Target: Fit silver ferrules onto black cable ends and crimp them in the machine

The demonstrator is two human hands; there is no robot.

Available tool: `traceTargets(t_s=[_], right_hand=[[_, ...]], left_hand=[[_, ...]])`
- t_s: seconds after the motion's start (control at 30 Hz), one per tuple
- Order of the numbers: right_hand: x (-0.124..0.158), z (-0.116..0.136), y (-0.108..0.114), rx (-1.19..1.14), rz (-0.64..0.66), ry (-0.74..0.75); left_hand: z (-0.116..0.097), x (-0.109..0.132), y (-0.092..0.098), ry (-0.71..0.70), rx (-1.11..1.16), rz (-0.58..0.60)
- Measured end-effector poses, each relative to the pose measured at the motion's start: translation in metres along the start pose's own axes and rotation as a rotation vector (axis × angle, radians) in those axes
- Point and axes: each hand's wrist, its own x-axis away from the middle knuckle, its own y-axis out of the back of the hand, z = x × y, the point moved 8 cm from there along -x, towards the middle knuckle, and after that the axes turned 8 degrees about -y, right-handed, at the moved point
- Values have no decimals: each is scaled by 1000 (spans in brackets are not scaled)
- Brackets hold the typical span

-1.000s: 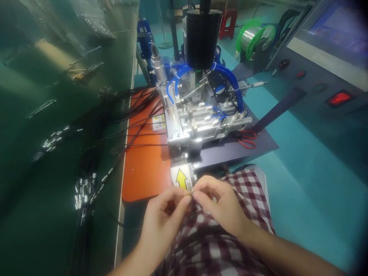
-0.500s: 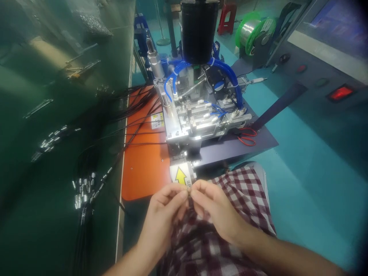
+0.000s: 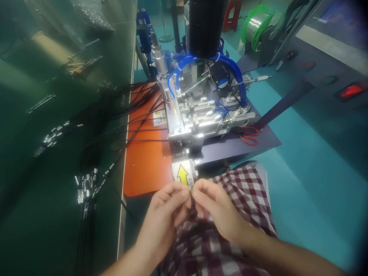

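My left hand (image 3: 169, 209) and my right hand (image 3: 214, 207) meet fingertip to fingertip above my lap. Each is closed in a pinch of thumb and forefinger. A tiny thing shows between the tips, too small to name. Just beyond the fingers is a white block with a yellow arrow (image 3: 182, 174), at the front of a metal machine (image 3: 201, 115) with blue air hoses (image 3: 240, 78). Left of the hands lies an orange board (image 3: 146, 165), crossed by thin black cables (image 3: 143, 140).
On the green table (image 3: 43, 214) at left lie bundles of black cables with silver metal ends (image 3: 86, 186). Red-handled scissors (image 3: 249, 136) rest on the machine's dark base. A green wire spool (image 3: 260, 28) stands at the back right, near a grey cabinet with a lit red switch (image 3: 351, 91).
The view has shifted slightly, so the machine and table sit a little further right and the board's front edge higher. Both hands keep the same pinch, fingertips together.
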Motion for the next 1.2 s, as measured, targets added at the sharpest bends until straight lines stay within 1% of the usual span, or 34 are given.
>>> traceTargets(t_s=[0.07,0.13,0.2,0.27,0.37,0.47,0.53,0.6,0.67,0.83,0.97,1.2], right_hand=[[-3,-7,-2,-92,34,-65],[-4,-7,0,-47,36,-72],[-3,-1,5,55,10,-19],[0,9,12,151,-58,70],[2,20,18,260,-151,171],[3,26,18,311,-186,225],[2,27,17,311,-191,232],[1,25,18,286,-187,210],[0,20,18,233,-167,153],[-4,5,16,34,-100,3],[-5,1,15,-63,-84,-20],[-5,-1,13,-117,-38,-57]], left_hand=[[3,0,-1,27,47,-4],[2,-1,1,20,-13,-14],[-2,-1,5,-19,-121,-33],[-5,-1,6,-58,-198,-45],[-6,-2,6,-77,-236,-42],[-4,-2,4,-82,-250,-23],[-4,-2,3,-84,-247,-17],[-3,-2,3,-87,-238,-25],[-3,-1,4,-90,-228,-28],[-1,-1,6,-93,-247,-26],[-1,-1,6,-101,-239,-22],[1,0,5,-120,-211,-17]])
